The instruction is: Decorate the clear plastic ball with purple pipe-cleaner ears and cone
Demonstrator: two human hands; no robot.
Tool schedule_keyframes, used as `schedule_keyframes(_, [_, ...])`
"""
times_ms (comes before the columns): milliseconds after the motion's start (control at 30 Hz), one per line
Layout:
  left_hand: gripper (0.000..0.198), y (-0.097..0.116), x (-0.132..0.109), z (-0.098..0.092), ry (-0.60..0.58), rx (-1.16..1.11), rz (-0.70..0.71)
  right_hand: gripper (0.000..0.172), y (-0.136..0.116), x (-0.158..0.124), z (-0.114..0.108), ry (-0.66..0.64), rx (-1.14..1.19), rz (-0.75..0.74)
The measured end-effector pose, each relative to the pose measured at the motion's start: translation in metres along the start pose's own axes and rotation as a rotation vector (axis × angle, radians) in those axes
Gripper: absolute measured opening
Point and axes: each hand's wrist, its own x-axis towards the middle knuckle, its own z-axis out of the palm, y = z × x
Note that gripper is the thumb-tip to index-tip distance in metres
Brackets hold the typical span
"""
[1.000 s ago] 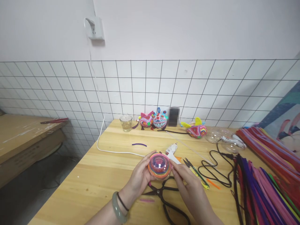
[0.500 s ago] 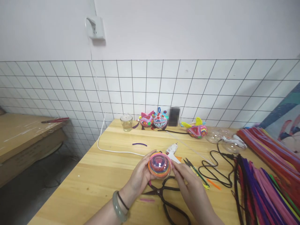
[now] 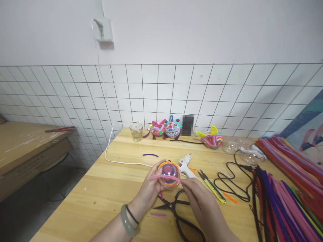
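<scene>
My left hand is closed round a clear plastic ball with rings of orange, purple and blue fuzzy strips on it. In my right hand, thumb and fingertips pinch the end of a pink pipe cleaner, which stretches left across the front of the ball. Under both hands lie black-handled scissors with the blades apart. A short pink piece rests on the table to the left of the scissors' handles. Just beyond my right hand is a white glue gun.
Colourful fuzzy animal figures and a glass cup stand along the wall. Yellow thread snips and a black cord lie to the right, before bundles of pipe cleaners. Clear plastic half-balls sit at the back right.
The pink strip, earlier round the ball's rim, now stretches across its front in my right hand's pinch. The ball has shifted slightly left, and orange shows at its rim.
</scene>
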Motion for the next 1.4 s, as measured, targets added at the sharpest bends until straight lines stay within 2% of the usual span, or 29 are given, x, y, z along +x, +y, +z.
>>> schedule_keyframes(200, [0.037,0.004,0.0,0.001,0.002,-0.031,0.026,0.026,-0.003,0.0,-0.001,-0.077,-0.015,-0.044])
schedule_keyframes(333, [0.035,0.007,0.004,-0.006,0.018,-0.036,0.069,0.031,-0.015,0.001,-0.003,-0.233,-0.036,-0.07])
schedule_keyframes(500, [0.03,0.016,0.012,-0.017,0.095,-0.104,0.161,0.031,-0.021,-0.001,0.001,-0.387,-0.072,-0.041])
schedule_keyframes(633, [0.028,0.024,0.017,-0.021,0.18,-0.207,0.136,0.033,-0.022,-0.005,0.006,-0.513,-0.121,0.006])
schedule_keyframes(733, [0.029,0.026,0.018,-0.023,0.171,-0.262,0.125,0.034,-0.023,-0.007,0.007,-0.579,-0.14,0.018])
schedule_keyframes(900, [0.034,0.026,0.019,-0.024,0.161,-0.283,0.106,0.029,-0.021,-0.008,0.008,-0.604,-0.126,0.066])
schedule_keyframes(1133, [0.032,0.025,0.02,-0.023,0.18,-0.278,0.081,0.024,-0.021,-0.008,0.01,-0.626,-0.143,0.045])
schedule_keyframes(1400, [0.031,0.022,0.019,-0.021,0.198,-0.268,0.073,0.017,-0.025,-0.006,0.007,-0.583,-0.123,0.055])
